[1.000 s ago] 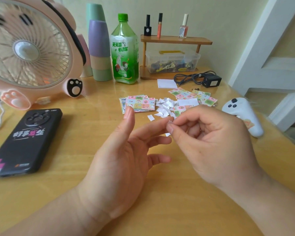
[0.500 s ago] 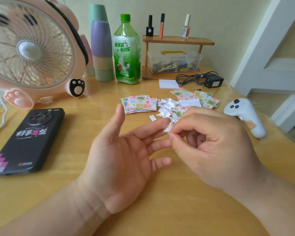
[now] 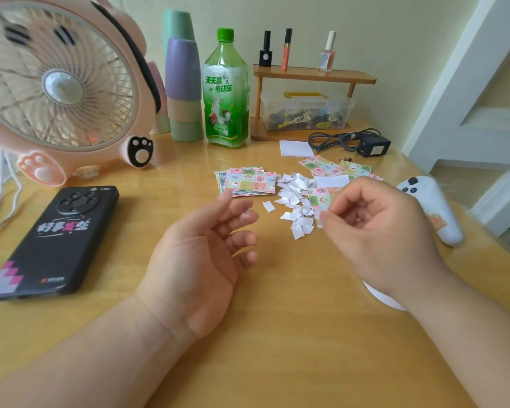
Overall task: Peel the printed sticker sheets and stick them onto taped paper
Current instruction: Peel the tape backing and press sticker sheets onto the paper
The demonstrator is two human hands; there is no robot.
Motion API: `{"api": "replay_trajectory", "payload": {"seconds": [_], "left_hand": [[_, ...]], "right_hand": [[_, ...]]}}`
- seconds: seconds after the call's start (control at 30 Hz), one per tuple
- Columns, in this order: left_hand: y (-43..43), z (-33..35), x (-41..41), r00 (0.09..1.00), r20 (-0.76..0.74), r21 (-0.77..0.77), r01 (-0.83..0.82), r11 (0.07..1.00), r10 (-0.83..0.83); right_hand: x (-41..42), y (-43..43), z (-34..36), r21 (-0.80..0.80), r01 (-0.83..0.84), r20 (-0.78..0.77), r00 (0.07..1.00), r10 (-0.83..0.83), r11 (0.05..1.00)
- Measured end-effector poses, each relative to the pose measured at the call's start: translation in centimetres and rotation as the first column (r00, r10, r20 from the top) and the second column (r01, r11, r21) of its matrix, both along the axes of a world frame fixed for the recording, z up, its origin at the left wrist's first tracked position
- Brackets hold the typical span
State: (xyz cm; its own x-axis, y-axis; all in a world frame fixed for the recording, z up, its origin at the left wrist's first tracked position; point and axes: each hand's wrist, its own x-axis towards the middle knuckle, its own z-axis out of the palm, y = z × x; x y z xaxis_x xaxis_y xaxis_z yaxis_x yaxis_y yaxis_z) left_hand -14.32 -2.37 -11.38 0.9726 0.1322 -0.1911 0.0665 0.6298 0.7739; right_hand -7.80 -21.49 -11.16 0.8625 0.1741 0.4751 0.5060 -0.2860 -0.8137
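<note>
Left hand [image 3: 206, 254] noted palm-up, fingers loosely spread, nothing gripped (a pale fleck on one fingertip is too blurred to identify). Right hand [image 3: 374, 231] curled, thumb and forefinger pinched on what appears to be a small scrap [image 3: 318, 219]. Stack of sticker sheets [image 3: 251, 182] is seen on the table [image 3: 277, 334] ahead of both hands, long axis left-right, nearer the left fingertips. A part-used sheet [image 3: 321, 197] lies just beside the right fingers; the right hand is judged better placed for it.

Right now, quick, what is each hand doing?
Left hand: open, fingers relaxed.
Right hand: closed, pinching a paper scrap.
</note>
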Motion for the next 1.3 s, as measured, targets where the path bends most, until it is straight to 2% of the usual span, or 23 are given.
{"api": "replay_trajectory", "payload": {"seconds": [0.1,0.2,0.43,0.53,0.6,0.73,0.83,0.93,1.07,1.2,1.3], "left_hand": [[0.3,-0.4,0.5,0.997,0.015,0.077,-0.075,0.994,0.074],[0.5,-0.2,0.5,0.998,0.023,0.054,-0.057,0.997,0.056],[1.6,0.0,1.1,0.994,0.010,-0.010,-0.107,0.994,0.107],[1.9,0.0,1.3,0.986,-0.003,-0.072,-0.164,0.984,0.164],[2.0,0.0,1.4,0.983,-0.011,-0.108,-0.186,0.977,0.185],[3.0,0.2,1.9,0.977,-0.018,-0.111,-0.213,0.971,0.212],[4.0,0.3,2.3,0.972,-0.008,-0.109,-0.236,0.966,0.236],[4.2,0.2,2.5,0.974,-0.009,-0.121,-0.224,0.967,0.224],[4.5,0.0,2.7,0.978,-0.016,-0.159,-0.208,0.965,0.208],[4.5,-0.2,2.9,0.980,-0.018,-0.152,-0.198,0.968,0.197],[4.5,-0.2,2.9,0.981,-0.020,-0.153,-0.194,0.969,0.193]], "right_hand": [[1.1,-0.2,-0.4,-0.119,0.129,-0.048,0.990,-0.135,0.985],[1.4,-0.3,-0.5,-0.227,0.196,-0.048,0.976,-0.213,0.954],[0.1,0.1,0.4,-0.268,0.164,0.008,0.986,-0.168,0.949],[0.1,1.1,1.0,-0.303,0.117,-0.044,0.990,-0.137,0.946],[0.9,2.4,1.5,-0.432,0.076,-0.070,0.991,-0.118,0.899],[4.3,5.5,2.6,-0.743,0.007,-0.065,0.994,-0.082,0.669],[8.1,7.4,2.4,-0.819,-0.003,-0.027,0.999,-0.033,0.574],[11.1,8.4,1.6,-0.864,-0.047,-0.064,0.998,-0.017,0.501],[12.1,8.5,0.9,-0.873,-0.129,-0.131,0.991,0.029,0.471],[12.2,8.4,1.0,-0.884,-0.039,-0.035,0.999,0.017,0.465],[12.1,8.2,1.1,-0.897,-0.031,-0.027,1.000,0.015,0.440]]}}
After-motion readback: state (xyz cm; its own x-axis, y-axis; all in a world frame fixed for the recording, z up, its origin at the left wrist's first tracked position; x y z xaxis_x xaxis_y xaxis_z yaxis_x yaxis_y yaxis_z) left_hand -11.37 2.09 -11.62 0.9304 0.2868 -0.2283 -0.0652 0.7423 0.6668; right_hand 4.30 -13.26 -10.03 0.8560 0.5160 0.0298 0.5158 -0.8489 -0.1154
